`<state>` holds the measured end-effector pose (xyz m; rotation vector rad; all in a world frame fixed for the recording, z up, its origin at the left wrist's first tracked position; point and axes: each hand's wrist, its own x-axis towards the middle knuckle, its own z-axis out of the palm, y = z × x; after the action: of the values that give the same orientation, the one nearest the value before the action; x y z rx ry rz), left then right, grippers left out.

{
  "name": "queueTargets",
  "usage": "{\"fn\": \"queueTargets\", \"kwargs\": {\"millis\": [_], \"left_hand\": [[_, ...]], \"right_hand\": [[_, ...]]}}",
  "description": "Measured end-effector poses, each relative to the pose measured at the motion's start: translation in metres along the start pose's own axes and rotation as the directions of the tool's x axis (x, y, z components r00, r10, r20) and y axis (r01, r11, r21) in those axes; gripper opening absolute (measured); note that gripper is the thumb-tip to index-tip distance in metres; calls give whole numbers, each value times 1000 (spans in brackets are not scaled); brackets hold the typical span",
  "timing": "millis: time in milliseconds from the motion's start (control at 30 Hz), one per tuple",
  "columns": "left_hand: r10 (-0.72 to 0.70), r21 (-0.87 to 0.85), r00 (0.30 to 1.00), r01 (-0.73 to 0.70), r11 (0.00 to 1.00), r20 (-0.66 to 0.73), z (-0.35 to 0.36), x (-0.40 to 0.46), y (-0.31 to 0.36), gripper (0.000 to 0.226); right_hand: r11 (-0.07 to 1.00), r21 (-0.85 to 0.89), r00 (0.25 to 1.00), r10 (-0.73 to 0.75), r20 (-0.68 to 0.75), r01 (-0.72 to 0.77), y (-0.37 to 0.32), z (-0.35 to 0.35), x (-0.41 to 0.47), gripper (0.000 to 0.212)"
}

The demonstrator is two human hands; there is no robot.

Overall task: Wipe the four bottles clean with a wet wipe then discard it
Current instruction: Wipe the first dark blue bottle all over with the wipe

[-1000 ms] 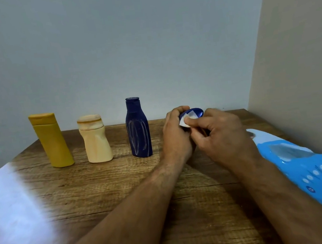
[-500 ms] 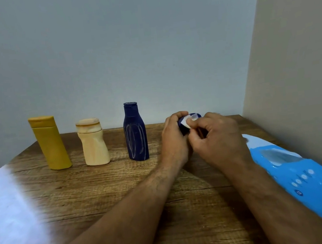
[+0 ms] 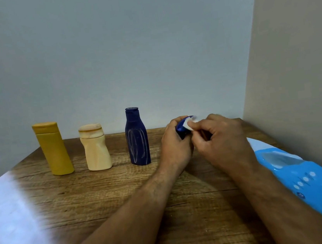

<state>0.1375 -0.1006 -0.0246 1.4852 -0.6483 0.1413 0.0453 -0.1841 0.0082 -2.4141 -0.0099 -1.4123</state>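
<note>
Three bottles stand in a row at the back of the wooden table: a mustard-yellow one on the left, a cream one in the middle, and a tall dark blue one. A small blue bottle is gripped in my left hand, mostly hidden by my fingers. My right hand pinches a white wet wipe against the top of that small bottle.
A light blue wet wipe pack lies on the table at the right, close to the beige side wall. The grey back wall runs just behind the bottles.
My hands stay together on the small blue bottle, and the wipe has shifted slightly over its top. The camera view has tilted a little.
</note>
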Motion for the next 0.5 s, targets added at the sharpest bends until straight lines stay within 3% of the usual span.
{"fn": "queueTargets", "kwargs": {"millis": [133, 333, 500], "left_hand": [[4, -32, 1000, -3, 999, 28, -1, -1, -1, 23], [-55, -87, 998, 58, 995, 42, 8, -2, 2, 30], [-96, -187, 992, 109, 976, 78, 7, -5, 7, 32]], "right_hand": [[996, 61, 995, -67, 68, 63, -3, 4, -2, 20], [993, 54, 982, 114, -152, -107, 2, -6, 5, 22], [985, 162, 992, 74, -106, -56, 4, -11, 4, 18]]}}
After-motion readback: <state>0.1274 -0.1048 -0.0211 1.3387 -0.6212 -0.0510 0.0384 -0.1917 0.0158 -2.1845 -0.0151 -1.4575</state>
